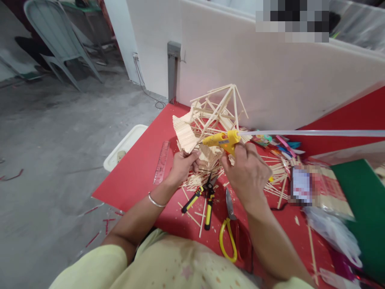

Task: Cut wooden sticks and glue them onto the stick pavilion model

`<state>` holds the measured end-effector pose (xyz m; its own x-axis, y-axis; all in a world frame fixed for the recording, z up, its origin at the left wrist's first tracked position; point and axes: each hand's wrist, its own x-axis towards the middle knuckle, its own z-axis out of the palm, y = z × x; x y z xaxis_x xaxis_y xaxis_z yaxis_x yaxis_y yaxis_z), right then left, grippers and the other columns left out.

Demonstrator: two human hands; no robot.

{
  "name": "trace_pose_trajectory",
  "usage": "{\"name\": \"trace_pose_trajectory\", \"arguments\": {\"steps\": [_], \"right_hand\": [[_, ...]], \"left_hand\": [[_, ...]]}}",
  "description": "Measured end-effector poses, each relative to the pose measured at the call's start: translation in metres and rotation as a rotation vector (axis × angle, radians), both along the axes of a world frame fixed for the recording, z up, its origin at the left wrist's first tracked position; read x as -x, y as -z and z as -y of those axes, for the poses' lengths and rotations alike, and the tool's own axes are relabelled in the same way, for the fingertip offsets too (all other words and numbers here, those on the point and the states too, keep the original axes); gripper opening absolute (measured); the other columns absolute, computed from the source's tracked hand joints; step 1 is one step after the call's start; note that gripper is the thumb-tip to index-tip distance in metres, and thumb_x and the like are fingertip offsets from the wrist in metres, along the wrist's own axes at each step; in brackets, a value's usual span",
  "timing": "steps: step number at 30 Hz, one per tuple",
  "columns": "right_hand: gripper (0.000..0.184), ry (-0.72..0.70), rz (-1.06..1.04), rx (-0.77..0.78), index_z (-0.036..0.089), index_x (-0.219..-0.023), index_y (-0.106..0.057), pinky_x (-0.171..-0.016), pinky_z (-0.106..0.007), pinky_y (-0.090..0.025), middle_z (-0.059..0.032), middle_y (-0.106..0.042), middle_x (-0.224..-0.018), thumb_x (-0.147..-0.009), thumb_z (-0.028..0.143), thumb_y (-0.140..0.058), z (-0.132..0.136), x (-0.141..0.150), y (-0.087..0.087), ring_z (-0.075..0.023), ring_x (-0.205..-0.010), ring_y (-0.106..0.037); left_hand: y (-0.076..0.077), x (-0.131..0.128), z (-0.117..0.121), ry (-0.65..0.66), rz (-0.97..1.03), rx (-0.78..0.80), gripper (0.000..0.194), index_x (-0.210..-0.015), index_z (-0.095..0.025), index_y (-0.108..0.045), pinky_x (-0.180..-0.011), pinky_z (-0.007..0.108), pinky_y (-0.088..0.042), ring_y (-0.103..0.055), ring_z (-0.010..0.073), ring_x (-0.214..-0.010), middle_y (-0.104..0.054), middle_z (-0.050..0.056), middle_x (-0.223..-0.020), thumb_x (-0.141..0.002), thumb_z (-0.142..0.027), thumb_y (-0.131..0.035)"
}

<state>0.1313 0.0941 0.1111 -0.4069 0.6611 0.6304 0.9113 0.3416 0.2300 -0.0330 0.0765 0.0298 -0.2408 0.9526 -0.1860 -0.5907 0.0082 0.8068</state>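
Note:
My right hand (pixel 247 172) is closed round a yellow glue gun (pixel 222 141) with a long clear glue stick (pixel 313 133) running out to the right. Its nozzle points left at a flat panel of wooden sticks (pixel 184 134). My left hand (pixel 182 165) pinches that panel at its lower edge and holds it up. Just behind stands a frame of thin wooden sticks (pixel 217 109) on the red table (pixel 135 172).
Loose sticks (pixel 276 176) litter the table. Yellow-handled pliers (pixel 204 196) and scissors (pixel 228 228) lie near me, a clear ruler (pixel 161 162) at the left. A white partition (pixel 270 76) backs the table. A white tray (pixel 124 146) and grey chair (pixel 60 36) are on the floor side.

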Motion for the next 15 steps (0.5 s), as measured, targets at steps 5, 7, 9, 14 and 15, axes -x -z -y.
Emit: {"name": "trace_pose_trajectory", "arguments": {"steps": [5, 7, 9, 14, 15], "right_hand": [[0.037, 0.006, -0.009, -0.007, 0.017, -0.123, -0.058, -0.060, -0.031, -0.027, -0.0078, -0.066, -0.096, -0.094, 0.039, -0.051, 0.0006, -0.0020, -0.0014, -0.0163, -0.073, -0.055], [0.038, 0.008, -0.014, -0.013, 0.015, -0.124, -0.057, -0.061, -0.030, -0.028, -0.0086, -0.066, -0.098, -0.095, 0.039, -0.051, 0.0010, -0.0025, -0.0030, -0.0163, -0.074, -0.056], [0.038, 0.008, -0.015, -0.010, 0.014, -0.124, -0.057, -0.061, -0.030, -0.028, -0.0087, -0.066, -0.098, -0.096, 0.040, -0.049, 0.0015, -0.0027, -0.0042, -0.0161, -0.074, -0.056], [0.037, 0.028, -0.015, -0.011, 0.015, -0.121, -0.059, -0.059, -0.030, -0.025, -0.0074, -0.067, -0.097, -0.097, 0.041, -0.049, 0.0026, -0.0026, -0.0037, -0.0151, -0.071, -0.054], [0.037, 0.030, -0.015, -0.012, 0.015, -0.122, -0.059, -0.059, -0.030, -0.025, -0.0074, -0.067, -0.097, -0.097, 0.041, -0.049, 0.0026, -0.0025, -0.0035, -0.0151, -0.071, -0.054]], "left_hand": [[0.0002, 0.0009, 0.0000, 0.003, -0.015, 0.003, 0.035, -0.071, -0.010, -0.065, -0.032, 0.019, -0.037, -0.050, 0.0080, -0.032, -0.062, 0.000, -0.051, -0.065, -0.037, -0.086], [0.0002, 0.0013, 0.0001, 0.007, -0.013, 0.004, 0.035, -0.071, -0.010, -0.065, -0.032, 0.019, -0.037, -0.051, 0.0080, -0.032, -0.062, 0.000, -0.051, -0.064, -0.037, -0.086], [0.0000, 0.0016, 0.0002, 0.012, -0.010, 0.002, 0.035, -0.071, -0.009, -0.065, -0.032, 0.019, -0.036, -0.051, 0.0081, -0.033, -0.062, 0.000, -0.052, -0.064, -0.037, -0.086], [-0.0017, 0.0014, 0.0010, 0.012, -0.019, 0.018, 0.036, -0.069, -0.010, -0.064, -0.031, 0.018, -0.036, -0.050, 0.0081, -0.032, -0.061, 0.000, -0.051, -0.064, -0.038, -0.086], [-0.0020, 0.0012, 0.0012, 0.009, -0.022, 0.021, 0.036, -0.068, -0.010, -0.064, -0.031, 0.019, -0.036, -0.050, 0.0081, -0.032, -0.061, 0.000, -0.050, -0.064, -0.038, -0.086]]}}
